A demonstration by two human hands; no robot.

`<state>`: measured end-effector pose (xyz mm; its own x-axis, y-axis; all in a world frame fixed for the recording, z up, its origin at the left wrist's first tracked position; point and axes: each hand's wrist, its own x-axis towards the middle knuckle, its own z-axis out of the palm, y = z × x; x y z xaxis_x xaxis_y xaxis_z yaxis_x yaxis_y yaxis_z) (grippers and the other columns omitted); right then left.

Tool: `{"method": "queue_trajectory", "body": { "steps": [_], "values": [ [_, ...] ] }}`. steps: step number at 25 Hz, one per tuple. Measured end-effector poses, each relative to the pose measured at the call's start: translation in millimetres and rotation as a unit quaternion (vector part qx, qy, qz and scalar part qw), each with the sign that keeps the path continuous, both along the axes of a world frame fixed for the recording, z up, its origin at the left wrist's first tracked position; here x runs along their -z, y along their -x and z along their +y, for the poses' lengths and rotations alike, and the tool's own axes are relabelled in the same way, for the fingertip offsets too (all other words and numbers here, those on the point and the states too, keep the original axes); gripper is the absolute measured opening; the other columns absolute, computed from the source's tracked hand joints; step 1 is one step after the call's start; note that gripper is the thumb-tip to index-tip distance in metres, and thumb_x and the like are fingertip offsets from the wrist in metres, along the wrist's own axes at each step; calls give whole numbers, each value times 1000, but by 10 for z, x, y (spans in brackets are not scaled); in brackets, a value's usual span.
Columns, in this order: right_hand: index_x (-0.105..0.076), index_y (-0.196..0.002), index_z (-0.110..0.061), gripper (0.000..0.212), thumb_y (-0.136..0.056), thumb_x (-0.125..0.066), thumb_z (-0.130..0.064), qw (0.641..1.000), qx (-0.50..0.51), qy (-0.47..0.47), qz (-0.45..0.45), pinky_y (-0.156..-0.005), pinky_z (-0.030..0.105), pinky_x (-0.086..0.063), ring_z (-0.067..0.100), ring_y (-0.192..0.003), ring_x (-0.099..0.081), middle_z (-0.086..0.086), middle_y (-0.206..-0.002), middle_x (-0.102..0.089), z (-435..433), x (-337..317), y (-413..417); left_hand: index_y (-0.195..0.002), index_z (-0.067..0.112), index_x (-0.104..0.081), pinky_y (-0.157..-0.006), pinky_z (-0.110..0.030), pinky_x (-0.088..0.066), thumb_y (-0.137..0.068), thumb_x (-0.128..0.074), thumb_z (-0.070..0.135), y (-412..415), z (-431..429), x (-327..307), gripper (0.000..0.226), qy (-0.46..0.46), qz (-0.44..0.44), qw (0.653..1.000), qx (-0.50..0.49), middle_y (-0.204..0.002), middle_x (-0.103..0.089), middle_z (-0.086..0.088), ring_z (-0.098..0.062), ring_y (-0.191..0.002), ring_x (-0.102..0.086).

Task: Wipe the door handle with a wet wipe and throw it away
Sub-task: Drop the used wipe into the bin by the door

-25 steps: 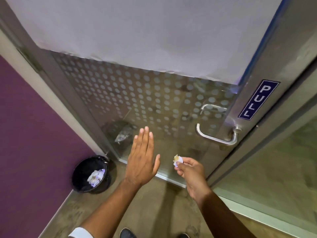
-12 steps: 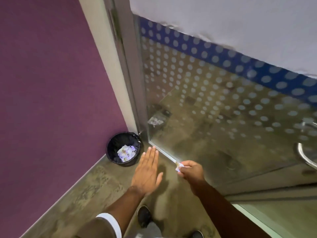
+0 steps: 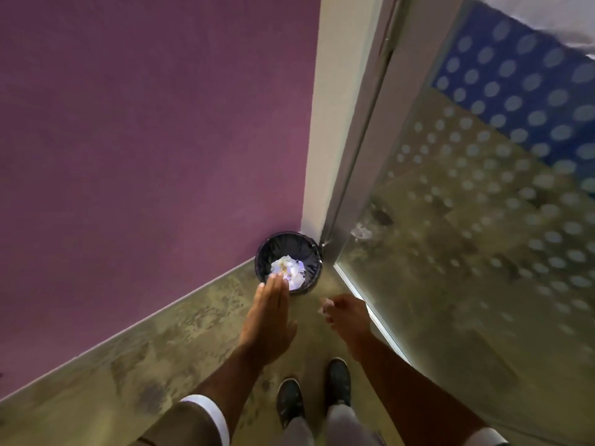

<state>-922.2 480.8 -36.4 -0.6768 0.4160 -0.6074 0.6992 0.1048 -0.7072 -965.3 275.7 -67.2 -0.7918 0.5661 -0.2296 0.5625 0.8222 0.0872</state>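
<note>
A small black waste bin (image 3: pixel 309 249) stands on the floor in the corner between the purple wall and the door frame, with crumpled white wipes (image 3: pixel 291 268) inside. My right hand (image 3: pixel 347 315) is shut on a small crumpled wet wipe (image 3: pixel 326 308), held low to the right of the bin and short of it. My left hand (image 3: pixel 269 320) is flat and open, fingers together, its fingertips overlapping the bin's near rim in view. The door handle is out of view.
A purple wall (image 3: pixel 145 140) fills the left. The glass door (image 3: pixel 483 236) with frosted dots and its metal frame (image 3: pixel 360 149) run down the right. My two dark shoes (image 3: pixel 314 394) stand on the mottled floor below the hands.
The view has swung left and down, so the handle has left the frame and the bin now sits centre. Both hands have come closer to the bin, the wipe still pinched in the right.
</note>
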Motion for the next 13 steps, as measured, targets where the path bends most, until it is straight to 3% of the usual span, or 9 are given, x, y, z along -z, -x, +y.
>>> {"method": "queue_trajectory", "body": {
  "steps": [3,6,9,13],
  "values": [
    [-73,-69,-27,12,-74,-69,-37,994,-76,-75,9,-77,48,-61,25,-79,-74,1,-75,-77,-75,353,453,-166,-9,-4,-135,-59,-8,-97,-53,60,236,-121,244,109,25,-5,999,-34,-175,4,-31,-48,-164,2],
    [-79,-75,-25,23,-85,-62,-36,975,-162,-150,24,-75,37,-51,27,-86,-71,7,-84,-77,-144,600,866,-168,-5,-6,-135,-57,-14,-92,-66,53,487,-190,508,113,-22,-27,994,-101,-178,1,-24,-41,-165,2],
    [-78,-90,-15,39,-86,-48,-38,955,-197,-220,27,-69,29,-36,28,-94,-68,10,-96,-75,-102,1035,1274,-167,-2,10,-136,-52,-1,-101,-58,54,745,-169,903,110,-29,-22,991,-128,-174,23,-16,-34,-164,19],
    [-76,-84,-11,17,-85,-65,-24,950,-215,-224,11,-64,28,-33,34,-86,-69,15,-88,-76,4,1658,1715,-168,-4,-12,-133,-47,1,-94,-69,51,1066,-69,1456,109,-57,-14,987,-149,-179,-6,-22,-30,-165,14]
  ]
}}
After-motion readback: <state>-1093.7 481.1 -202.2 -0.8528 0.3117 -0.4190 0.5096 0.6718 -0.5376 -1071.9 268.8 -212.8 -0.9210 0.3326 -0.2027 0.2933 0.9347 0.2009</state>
